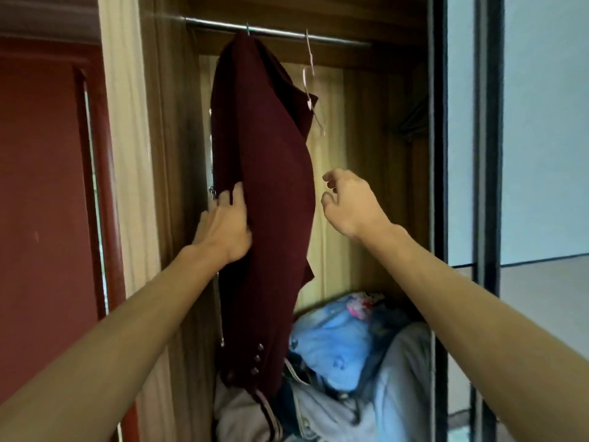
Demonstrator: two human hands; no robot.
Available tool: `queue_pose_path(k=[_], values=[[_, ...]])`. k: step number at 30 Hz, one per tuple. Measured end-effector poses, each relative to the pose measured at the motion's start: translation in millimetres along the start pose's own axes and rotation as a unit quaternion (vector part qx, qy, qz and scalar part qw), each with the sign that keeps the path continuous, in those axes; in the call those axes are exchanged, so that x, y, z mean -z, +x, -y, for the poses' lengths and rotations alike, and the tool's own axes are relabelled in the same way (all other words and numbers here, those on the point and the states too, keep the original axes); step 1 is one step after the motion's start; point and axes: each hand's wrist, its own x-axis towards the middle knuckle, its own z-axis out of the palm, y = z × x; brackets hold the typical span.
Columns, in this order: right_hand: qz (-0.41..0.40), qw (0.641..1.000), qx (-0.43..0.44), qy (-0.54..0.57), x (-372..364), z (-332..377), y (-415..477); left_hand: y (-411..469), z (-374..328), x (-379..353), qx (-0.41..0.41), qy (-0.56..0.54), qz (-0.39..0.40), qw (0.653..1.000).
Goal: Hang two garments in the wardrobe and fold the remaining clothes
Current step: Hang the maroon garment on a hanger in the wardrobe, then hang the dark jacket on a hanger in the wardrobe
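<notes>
Maroon jacket hangs on rail; left hand grips its left edge, right hand loosely curled, empty, just beside.

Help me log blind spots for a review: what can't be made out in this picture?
1. Hanger under the jacket: head view, covered by it; only its hook shows.
2. Clothes pile: head view, partly behind the jacket and right arm, cut by the bottom edge.
3. Empty hanger: head view, thin and blurred.
4. Dark shape, right rear corner: head view, too dim.
</notes>
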Motion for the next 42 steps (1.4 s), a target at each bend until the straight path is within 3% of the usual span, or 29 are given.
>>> queue_pose_path(k=[4,6,13,22,29,42], values=[[0.037,0.998,0.004,-0.057,16.2,-12.4,-58.2,-57.2,-17.0,-13.5,-0.027,-0.087,-0.09,0.992],[0.062,0.994,0.005,-0.091,28.6,-16.7,-85.4,-84.9,-31.1,-20.5,-0.055,-0.089,-0.096,0.99],[0.097,0.979,-0.005,-0.176,85.1,-32.5,-179.8,-156.7,-99.0,-32.0,-0.146,-0.092,-0.047,0.984],[0.11,0.957,-0.103,-0.25,167.6,-56.8,-301.1,-220.3,-184.1,-49.6,-0.221,-0.164,0.071,0.959],[0.074,0.915,-0.241,-0.314,217.3,-53.4,-394.2,-266.9,-220.8,-72.6,-0.272,-0.276,0.148,0.91],[0.006,0.787,-0.476,-0.393,253.1,24.4,-546.7,-365.6,-281.6,-78.8,-0.412,-0.398,0.292,0.766]])
